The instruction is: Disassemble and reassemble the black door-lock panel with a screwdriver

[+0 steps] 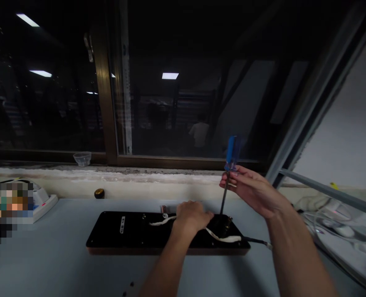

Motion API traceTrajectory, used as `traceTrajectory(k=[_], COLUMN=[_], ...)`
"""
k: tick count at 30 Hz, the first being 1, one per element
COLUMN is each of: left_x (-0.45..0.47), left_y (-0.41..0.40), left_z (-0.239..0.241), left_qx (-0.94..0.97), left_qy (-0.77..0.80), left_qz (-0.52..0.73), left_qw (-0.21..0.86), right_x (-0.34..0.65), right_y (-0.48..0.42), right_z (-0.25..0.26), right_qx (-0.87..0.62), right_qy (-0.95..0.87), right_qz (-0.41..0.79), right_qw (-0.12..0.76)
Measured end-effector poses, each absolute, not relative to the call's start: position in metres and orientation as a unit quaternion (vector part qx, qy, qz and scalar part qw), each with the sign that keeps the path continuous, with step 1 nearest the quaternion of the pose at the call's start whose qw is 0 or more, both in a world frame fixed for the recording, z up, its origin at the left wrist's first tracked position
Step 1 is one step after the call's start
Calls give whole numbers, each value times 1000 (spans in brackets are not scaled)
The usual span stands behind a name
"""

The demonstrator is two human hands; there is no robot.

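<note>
A long black panel-like box with wood-coloured sides lies on the table, a "CE 18" label near its left end. My left hand is curled over the middle of this box and holds it down; its fingertips are partly hidden. White-sleeved wires run along the top and out under that hand, ending in a black cable at the right. In my right hand, a screwdriver with a blue handle stands nearly upright. The fingers close on its shaft just below the handle, and its tip reaches the box's far right part.
A clear plastic cup stands on the window ledge. Below it is a small dark-and-gold round piece. A white power strip is at the left, and tangled white cables and devices lie right. Small dark bits lie in front.
</note>
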State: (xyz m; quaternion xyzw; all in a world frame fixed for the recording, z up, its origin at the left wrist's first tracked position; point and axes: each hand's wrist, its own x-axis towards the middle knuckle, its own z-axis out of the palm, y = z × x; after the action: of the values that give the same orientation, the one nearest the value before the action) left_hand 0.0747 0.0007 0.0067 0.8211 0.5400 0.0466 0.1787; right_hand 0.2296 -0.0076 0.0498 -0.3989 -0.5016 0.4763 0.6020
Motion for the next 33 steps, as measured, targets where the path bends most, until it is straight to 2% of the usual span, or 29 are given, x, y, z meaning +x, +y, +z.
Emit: traceTrajectory(k=[14,23,30,33], left_x=[75,75,76,75], left_y=[1,1,1,1], left_z=[5,6,7,6], left_qx=[821,821,822,821], left_qy=[540,540,538,539], left_qz=[51,49,48,50], left_qw=[178,180,180,182], right_x=[231,236,233,233], right_y=[-7,-11,-9,-9], right_z=[49,50,54,55], right_qx=[-481,-456,-536,-550], right_qy=[-559,-597,-590,-587], right_qz=[337,360,226,232], right_qw=[585,554,560,547])
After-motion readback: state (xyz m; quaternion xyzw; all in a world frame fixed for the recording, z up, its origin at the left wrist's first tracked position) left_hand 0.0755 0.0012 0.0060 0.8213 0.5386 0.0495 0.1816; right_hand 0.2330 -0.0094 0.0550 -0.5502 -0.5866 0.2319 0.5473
